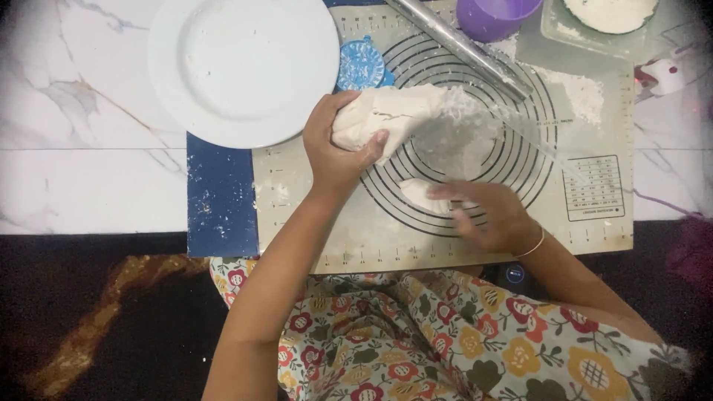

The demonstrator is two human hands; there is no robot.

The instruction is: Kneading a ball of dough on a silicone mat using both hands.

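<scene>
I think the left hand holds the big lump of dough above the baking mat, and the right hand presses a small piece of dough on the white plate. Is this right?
Not quite. In the head view the right hand presses the small piece of dough on the baking mat, not on the white plate, which sits apart at the upper left. The rest stands: the left hand holds the big lump of dough above the mat.

Far edge of mat [594, 230] blocked: plate [243, 67], blue press [362, 64], rolling pin [460, 46], purple cup [496, 15]. Right and near mat open.
</scene>
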